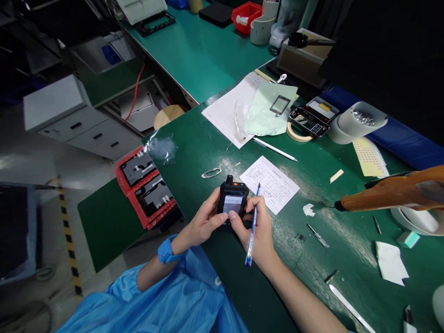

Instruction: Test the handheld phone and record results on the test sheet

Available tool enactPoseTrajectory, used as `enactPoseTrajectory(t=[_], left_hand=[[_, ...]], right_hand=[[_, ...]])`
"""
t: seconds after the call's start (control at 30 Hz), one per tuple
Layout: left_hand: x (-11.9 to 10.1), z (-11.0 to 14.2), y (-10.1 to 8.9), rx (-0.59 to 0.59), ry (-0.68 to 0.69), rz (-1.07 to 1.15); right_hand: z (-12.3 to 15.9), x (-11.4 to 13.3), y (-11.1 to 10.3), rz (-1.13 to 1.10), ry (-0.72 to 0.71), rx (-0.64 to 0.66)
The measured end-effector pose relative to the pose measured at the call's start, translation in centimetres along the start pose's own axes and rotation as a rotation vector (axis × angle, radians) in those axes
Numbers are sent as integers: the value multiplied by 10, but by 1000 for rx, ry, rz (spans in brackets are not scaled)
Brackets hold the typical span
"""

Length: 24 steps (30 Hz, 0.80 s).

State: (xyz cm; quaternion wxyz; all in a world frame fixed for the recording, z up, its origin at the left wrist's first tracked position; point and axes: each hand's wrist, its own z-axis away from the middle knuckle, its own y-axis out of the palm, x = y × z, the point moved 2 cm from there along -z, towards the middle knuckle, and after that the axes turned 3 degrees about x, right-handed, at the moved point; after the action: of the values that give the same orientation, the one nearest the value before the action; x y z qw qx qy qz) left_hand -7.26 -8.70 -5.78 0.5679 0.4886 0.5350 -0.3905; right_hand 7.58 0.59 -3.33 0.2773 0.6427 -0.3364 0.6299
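Observation:
Between both hands I hold a black handheld radio (233,199) with a lit screen and a stubby antenna, over the table's near edge. My left hand (204,221) wraps its left side, thumb at the lower screen. My right hand (259,231) grips the right side with its thumb on the lower front, and also keeps a blue ballpoint pen (254,226) between its fingers, tip pointing away. Just beyond the right hand lies a printed form (270,182). A coiled wire loop (211,173) rests left of the radio's antenna.
An orange tool (395,192) juts in from the right. Tweezers (318,236), paper scraps and a metal strip (350,307) lie on the green table. Farther back are a white pen (275,149), an opened device housing (310,120) and a screw cup (357,122). A red tray (144,189) stands left.

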Motion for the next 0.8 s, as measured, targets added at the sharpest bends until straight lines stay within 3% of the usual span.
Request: enactPoseTrajectory(t=[0.57,0.8], left_hand=[[3,0,0,-7,34,28],[-4,-2,2,-38,-20,58]], right_hand=[[0,0,-1,34,-3,13],[4,-2,-2,19,-38,22]])
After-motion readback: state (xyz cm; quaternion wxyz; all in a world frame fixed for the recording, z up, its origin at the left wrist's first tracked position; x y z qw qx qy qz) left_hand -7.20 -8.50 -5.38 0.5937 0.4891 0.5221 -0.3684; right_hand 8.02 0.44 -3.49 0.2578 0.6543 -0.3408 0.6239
